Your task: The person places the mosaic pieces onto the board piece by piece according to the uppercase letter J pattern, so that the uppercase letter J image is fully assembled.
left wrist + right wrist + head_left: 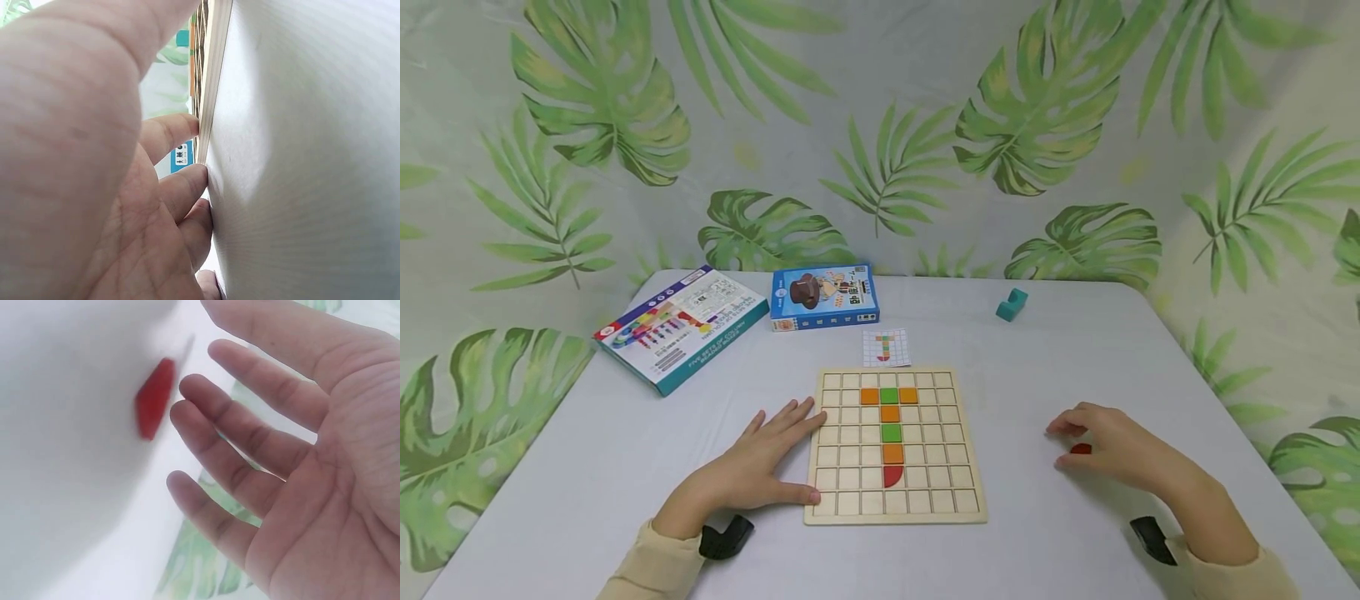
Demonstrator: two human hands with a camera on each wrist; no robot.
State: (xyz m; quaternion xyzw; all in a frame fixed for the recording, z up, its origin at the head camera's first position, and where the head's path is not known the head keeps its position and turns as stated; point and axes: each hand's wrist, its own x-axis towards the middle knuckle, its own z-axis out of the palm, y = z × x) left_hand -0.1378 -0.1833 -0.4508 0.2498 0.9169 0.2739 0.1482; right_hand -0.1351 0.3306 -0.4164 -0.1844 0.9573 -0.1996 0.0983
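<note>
A wooden grid board point(925, 502) lies on the table, bearing several orange and green square tiles and a red quarter-round tile point(892, 476) in a T-like figure. My left hand point(752, 467) has its fingers spread, thumb and fingertips touching the board's left edge. Over the white cloth at the right, my right hand point(1112, 446) hovers with loosely bent fingers and nothing between them. A loose red tile point(155, 400) lies on the cloth just off its fingertips; in the head view the hand partly covers it.
A small pattern card point(886, 347) lies behind the board, showing a similar figure. Two boxes, one blue point(825, 298) and one white and teal point(685, 327), lie at the back left. A teal block point(1012, 305) sits at the back right.
</note>
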